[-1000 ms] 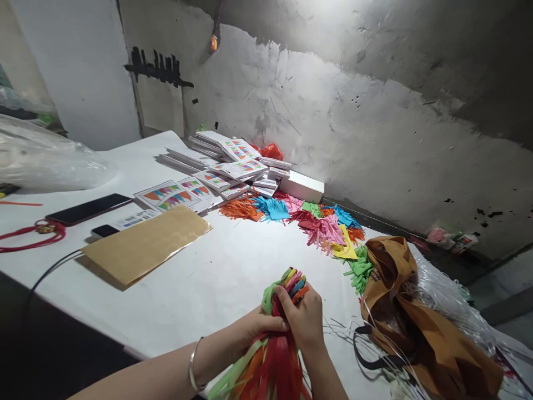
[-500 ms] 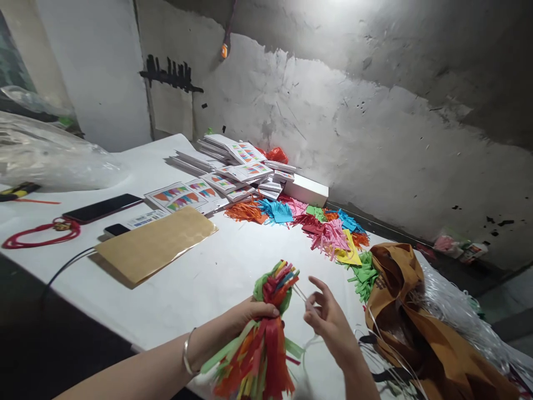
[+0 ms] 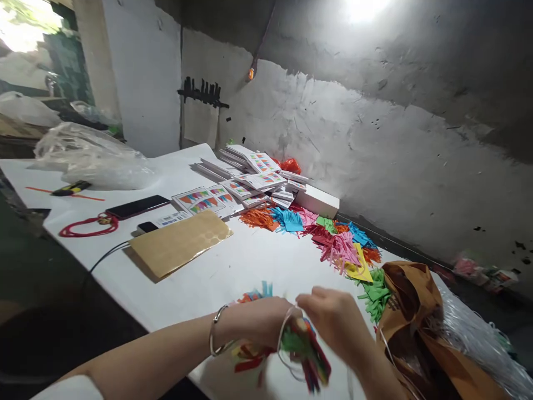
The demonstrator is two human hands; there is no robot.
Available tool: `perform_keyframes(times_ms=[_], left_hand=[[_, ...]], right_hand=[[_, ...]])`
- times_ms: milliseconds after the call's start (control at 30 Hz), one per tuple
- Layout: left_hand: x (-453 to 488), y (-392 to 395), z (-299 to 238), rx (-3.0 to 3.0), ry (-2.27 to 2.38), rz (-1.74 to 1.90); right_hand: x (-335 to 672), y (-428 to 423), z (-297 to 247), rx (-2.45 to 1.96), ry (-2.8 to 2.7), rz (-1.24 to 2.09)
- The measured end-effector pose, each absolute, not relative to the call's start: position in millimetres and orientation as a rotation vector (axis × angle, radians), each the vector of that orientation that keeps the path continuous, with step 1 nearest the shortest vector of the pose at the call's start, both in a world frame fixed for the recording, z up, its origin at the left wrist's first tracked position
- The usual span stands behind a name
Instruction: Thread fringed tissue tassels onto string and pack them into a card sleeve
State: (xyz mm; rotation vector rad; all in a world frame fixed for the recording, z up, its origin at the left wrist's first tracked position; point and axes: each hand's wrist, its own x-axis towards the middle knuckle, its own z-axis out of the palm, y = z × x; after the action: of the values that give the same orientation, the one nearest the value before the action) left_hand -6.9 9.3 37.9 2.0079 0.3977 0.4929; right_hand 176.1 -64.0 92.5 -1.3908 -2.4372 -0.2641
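My left hand (image 3: 270, 322), with a silver bangle at the wrist, is closed around a bundle of colourful paper tassels (image 3: 306, 350). The bundle is partly hidden behind the hand, and its strips stick out on both sides, blurred by motion. A thin white string (image 3: 280, 339) loops beside the bundle. Close to the left hand, my right hand (image 3: 333, 316) pinches the string with bent fingers. Beyond them on the white table, fringed paper pieces in pink (image 3: 339, 250), blue (image 3: 287, 219), orange (image 3: 258, 218) and green (image 3: 377, 294) lie in a row.
A brown paper envelope (image 3: 179, 244) lies left of my hands, near a black phone (image 3: 137, 206) and a red cord (image 3: 89, 225). Stacks of printed cards (image 3: 258, 180) and a white box (image 3: 318, 201) stand by the wall. An orange-brown bag (image 3: 412, 300) sits on the right.
My left hand has turned over, swinging the tassel bundle round. My right hand has come in close beside it with the string. The view has shifted a little to the left.
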Motion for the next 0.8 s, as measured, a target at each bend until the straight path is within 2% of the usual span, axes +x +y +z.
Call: perform_keyframes(times_ms=[100, 200, 333, 467, 533, 600, 700, 800], left_hand=[[-19, 10, 53, 2.035, 0.307, 0.483], [-41, 36, 60, 1.869, 0.272, 0.741], [-54, 68, 51, 1.694, 0.297, 0.898], [-40, 63, 42, 1.835, 0.364, 0.901], [-26, 49, 39, 2.017, 0.439, 0.83], [-14, 31, 38, 2.187, 0.5, 0.705], [-9, 15, 45, 2.249, 0.373, 0.465], [-22, 25, 56, 2.043, 0.258, 0.495]], right_hand=[[204, -49, 82, -1.423, -2.374, -0.113], [221, -62, 37, -1.413, -2.366, -0.081], [215, -89, -7, -1.374, -2.389, -0.261], [193, -95, 15, -1.263, -2.508, -0.68], [183, -89, 43, -1.228, -2.567, -0.72], [181, -77, 69, -1.26, -2.551, -0.508], [193, -57, 82, -1.324, -2.318, 0.047], [208, -54, 57, -1.335, -2.264, 0.167]])
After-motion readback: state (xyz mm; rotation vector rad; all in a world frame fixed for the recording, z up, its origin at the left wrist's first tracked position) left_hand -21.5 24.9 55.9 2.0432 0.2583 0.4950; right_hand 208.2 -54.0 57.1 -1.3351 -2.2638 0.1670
